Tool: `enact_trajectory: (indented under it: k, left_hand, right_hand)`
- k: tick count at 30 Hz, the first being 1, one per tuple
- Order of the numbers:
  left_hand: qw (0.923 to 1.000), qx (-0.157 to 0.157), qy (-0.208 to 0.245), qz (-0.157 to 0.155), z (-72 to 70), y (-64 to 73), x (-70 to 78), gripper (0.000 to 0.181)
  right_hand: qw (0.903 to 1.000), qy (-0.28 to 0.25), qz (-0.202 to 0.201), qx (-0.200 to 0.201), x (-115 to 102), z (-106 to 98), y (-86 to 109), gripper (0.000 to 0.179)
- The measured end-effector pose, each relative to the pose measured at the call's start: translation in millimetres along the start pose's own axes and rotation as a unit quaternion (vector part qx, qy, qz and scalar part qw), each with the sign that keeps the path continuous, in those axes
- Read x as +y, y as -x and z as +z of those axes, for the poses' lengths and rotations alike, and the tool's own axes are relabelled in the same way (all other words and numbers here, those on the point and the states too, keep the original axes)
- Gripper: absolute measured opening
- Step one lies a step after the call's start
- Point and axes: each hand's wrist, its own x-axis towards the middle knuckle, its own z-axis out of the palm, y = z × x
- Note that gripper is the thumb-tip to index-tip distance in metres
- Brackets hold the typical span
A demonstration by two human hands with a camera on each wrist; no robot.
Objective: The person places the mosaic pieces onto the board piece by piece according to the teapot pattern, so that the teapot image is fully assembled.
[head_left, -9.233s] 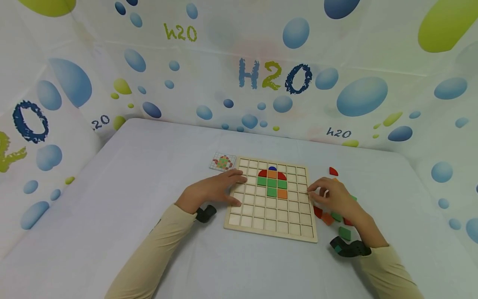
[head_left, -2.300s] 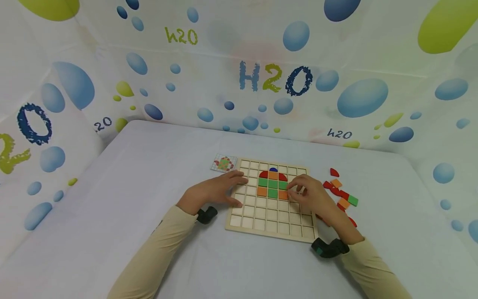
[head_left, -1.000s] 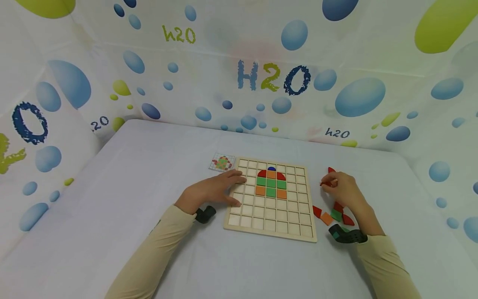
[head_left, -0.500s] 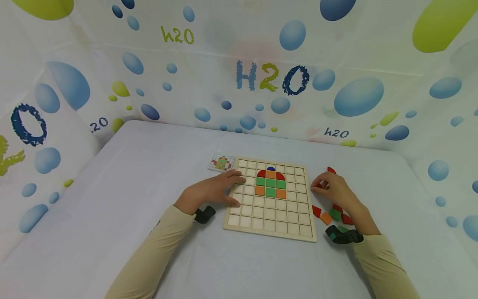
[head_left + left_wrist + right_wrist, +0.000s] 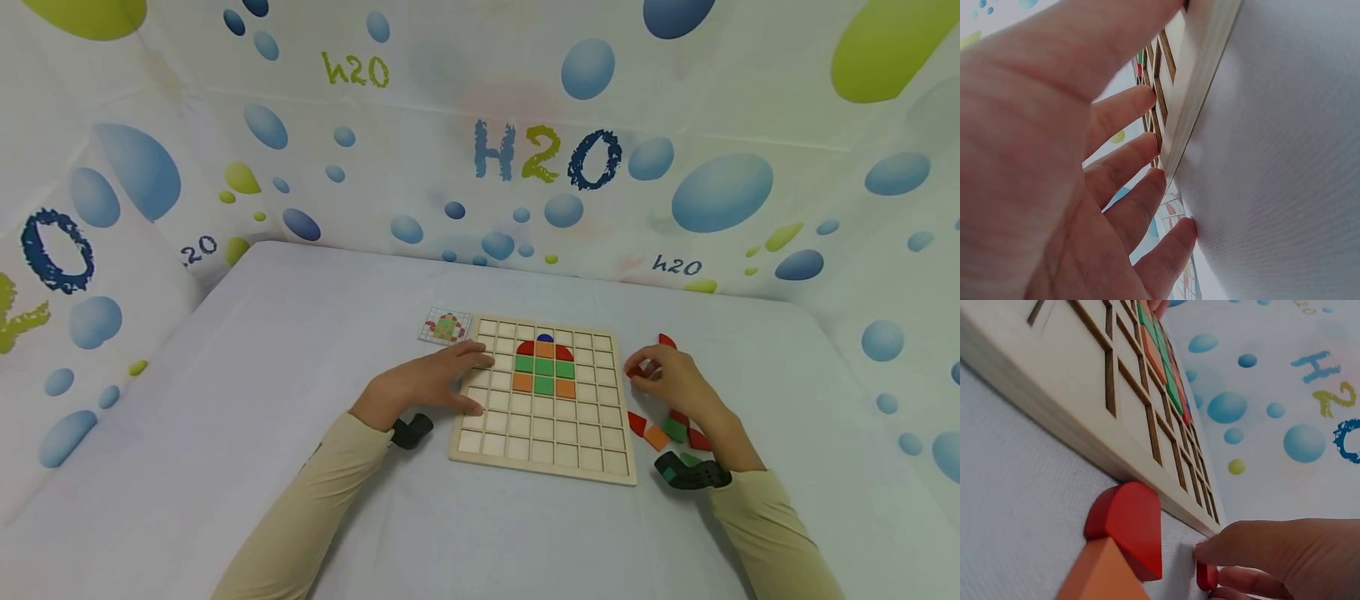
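Note:
A wooden grid board (image 5: 521, 449) lies flat on the white-covered table. Set in its cells are a blue half-round (image 5: 545, 338), red curved pieces (image 5: 564, 354) and green and orange squares (image 5: 566, 389). My left hand (image 5: 427, 381) rests at the board's left edge, fingers spread and relaxed, fingertips touching the rim (image 5: 1197, 87) in the left wrist view. Just off the right edge, my right hand (image 5: 672, 382) pinches a small red piece (image 5: 1206, 575) between thumb and fingers. Its full shape is mostly hidden.
Loose pieces lie right of the board, among them a red one (image 5: 637, 423), an orange square (image 5: 656, 438) and a green one (image 5: 676, 431). Another red piece (image 5: 667, 340) shows behind my right hand. A printed pattern card (image 5: 445, 326) lies at the board's upper left.
An orange square now fills the third coloured row's left cell. My right hand has gone from the board to the loose pieces, then slightly left with a red piece. The left hand stays put.

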Motion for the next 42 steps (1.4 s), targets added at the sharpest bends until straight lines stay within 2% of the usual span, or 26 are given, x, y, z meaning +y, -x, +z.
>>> enact_trajectory:
  k: [8,20,30,35,42]
  left_hand:
    - [1.0000,0.001,0.000,-0.003,-0.6,0.6,2.1,0.073]
    - [1.0000,-0.003,-0.001,-0.002,-0.4,-0.1,-0.5,0.073]
    - [1.0000,0.001,0.002,-0.001,0.1,-0.5,0.2,0.073]
    - [1.0000,-0.001,0.004,-0.001,0.1,-0.5,-0.5,0.073]
    - [1.0000,-0.002,0.007,-0.001,-0.3,0.2,-0.5,0.073]
  right_hand:
    - [0.9998,-0.004,0.019,0.002,1.7,0.2,0.6,0.012]
    - [1.0000,-0.005,0.004,0.005,-4.2,-0.6,-0.2,0.014]
    - [0.9985,-0.030,-0.045,0.000,-14.9,4.2,-0.2,0.014]
    - [0.9974,-0.020,-0.069,-0.004,-20.9,10.7,-1.3,0.012]
    - [0.9979,-0.009,-0.061,-0.017,-27.8,19.9,-2.5,0.012]
